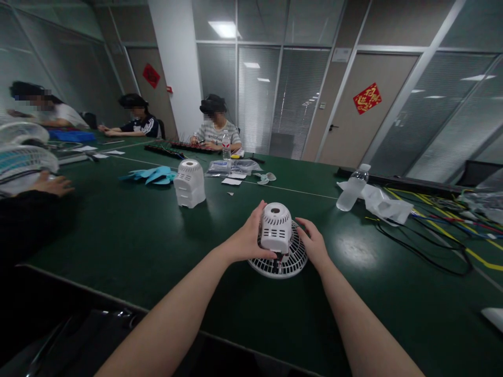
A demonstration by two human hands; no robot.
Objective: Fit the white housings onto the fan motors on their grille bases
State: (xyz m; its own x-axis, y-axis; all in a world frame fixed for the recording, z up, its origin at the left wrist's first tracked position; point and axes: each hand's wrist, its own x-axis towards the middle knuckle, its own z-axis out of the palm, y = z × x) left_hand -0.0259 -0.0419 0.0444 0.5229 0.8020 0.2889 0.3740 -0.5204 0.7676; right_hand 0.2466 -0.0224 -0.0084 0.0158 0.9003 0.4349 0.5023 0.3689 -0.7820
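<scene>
A white fan motor cover (275, 233), with slots and a round hole in its top, sits over the back of a white round fan grille (293, 264) on the green table. My left hand (248, 238) is wrapped around the cover's left side, thumb low at its front edge. At the grille's right rim is my right hand (314, 243), fingers curled over the edge; their undersides are hidden. Dark connectors or wires (277, 262) show below the cover's front. Farther left stands a second white motor cover (189, 183).
Blue fan blades (151, 175) lie behind the second cover, with plastic bags (231, 167) beyond. A water bottle (353, 188), crumpled white packaging (387, 204) and cables (428, 251) are at right. A co-worker's hand (53, 184) touches a fan at left; several people sit across.
</scene>
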